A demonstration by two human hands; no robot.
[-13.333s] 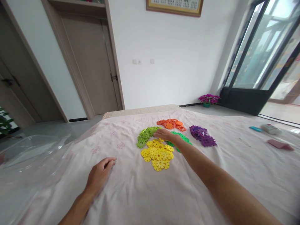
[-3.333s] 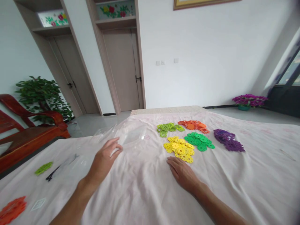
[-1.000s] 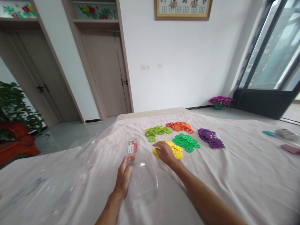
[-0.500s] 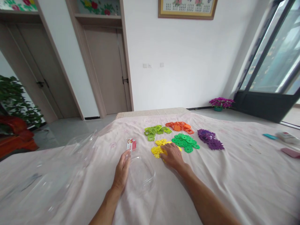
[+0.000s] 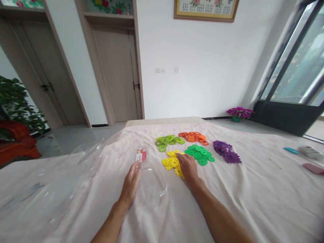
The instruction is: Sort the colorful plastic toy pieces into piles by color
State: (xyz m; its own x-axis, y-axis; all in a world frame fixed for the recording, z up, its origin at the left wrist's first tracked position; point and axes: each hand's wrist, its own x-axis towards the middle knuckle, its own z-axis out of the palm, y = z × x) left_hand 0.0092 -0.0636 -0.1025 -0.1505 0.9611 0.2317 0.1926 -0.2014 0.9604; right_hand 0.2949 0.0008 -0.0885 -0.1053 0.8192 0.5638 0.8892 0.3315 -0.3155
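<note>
A clear plastic container [image 5: 153, 184] lies on its side or back on the cloth. My left hand [image 5: 132, 179] grips its left edge, near a red-and-white label [image 5: 141, 155]. To the right, my right hand [image 5: 187, 165] is curled over the right side of a pile of yellow flower-shaped plastic discs [image 5: 172, 162]; its fingers are bent around some, the exact number hidden by the palm. Just beyond are piles of similar pieces: green [image 5: 199, 154], light green [image 5: 165, 141], orange [image 5: 193, 137] and purple [image 5: 226, 152].
A pale flowered cloth [image 5: 253, 195] covers the table. Crumpled clear plastic [image 5: 55, 182] spreads over the left side. At the far right lie a blue item [image 5: 291, 150], a white pack [image 5: 311, 152] and a pink item [image 5: 314, 168].
My right hand has drawn slightly to the right over the yellow pile, its fingers curling in, and more yellow discs show. My left hand stays on the container.
</note>
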